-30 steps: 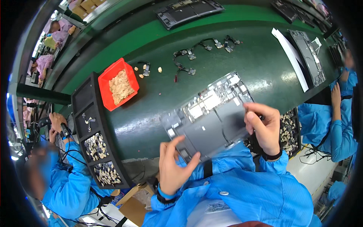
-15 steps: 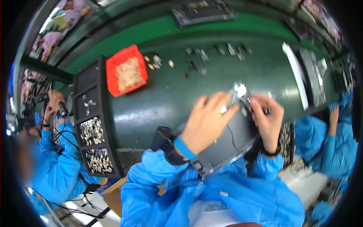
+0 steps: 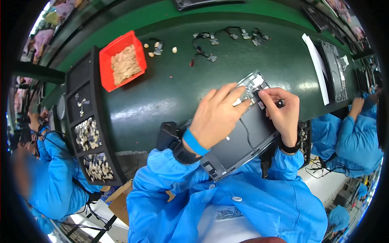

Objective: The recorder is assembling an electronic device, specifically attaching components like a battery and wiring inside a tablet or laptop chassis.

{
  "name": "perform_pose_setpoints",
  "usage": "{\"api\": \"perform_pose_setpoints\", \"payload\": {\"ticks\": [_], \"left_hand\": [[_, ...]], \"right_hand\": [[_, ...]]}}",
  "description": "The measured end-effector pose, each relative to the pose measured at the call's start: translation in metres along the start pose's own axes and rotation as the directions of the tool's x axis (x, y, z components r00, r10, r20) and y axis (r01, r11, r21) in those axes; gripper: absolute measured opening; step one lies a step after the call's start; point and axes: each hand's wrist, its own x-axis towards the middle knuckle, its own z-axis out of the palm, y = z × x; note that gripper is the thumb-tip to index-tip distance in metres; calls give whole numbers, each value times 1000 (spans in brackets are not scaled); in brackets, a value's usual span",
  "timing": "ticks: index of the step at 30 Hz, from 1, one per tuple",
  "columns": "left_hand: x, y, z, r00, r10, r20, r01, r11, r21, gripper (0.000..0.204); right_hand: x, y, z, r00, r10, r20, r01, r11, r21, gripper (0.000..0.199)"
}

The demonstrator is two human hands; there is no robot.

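Green workbench (image 3: 154, 93): stretches away beyond both your hands

Black sectioned tray (image 3: 104, 125): well left of your left hand (image 3: 216, 117), small parts in its nearer compartments

Opened computer chassis (image 3: 231, 150): flat, dark, under your left hand, its right edge beside your right hand (image 3: 282, 113); probably light and stiff, slick on the plain panel, fragile at the exposed circuit board (image 3: 257, 82); best taken by the bare side edges

Red bin (image 3: 104, 65): beyond and left of your left hand, tan pieces inside

Left hand: palm down, fingers loosely spread over the board, nothing visibly gripped

Right hand: fingers closed round a small dark piece (image 3: 279, 103), thumb and forefinger at the board

Cable pieces (image 3: 212, 40): farther out, past your fingertips

Small dark piece: too covered to identify
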Motion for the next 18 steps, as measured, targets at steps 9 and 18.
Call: {"api": "perform_pose_setpoints", "payload": {"ticks": [9, 18], "left_hand": [[-4, 7, 3, 999, -25, 47, 25, 999, -19, 44], [-5, 9, 3, 998, -36, 48, 37, 999, -21, 45]], "right_hand": [[-6, 9, -4, 995, -23, 94, 29, 997, -68, 14], [-7, 2, -6, 989, 71, 127, -60, 995, -83, 14]]}}
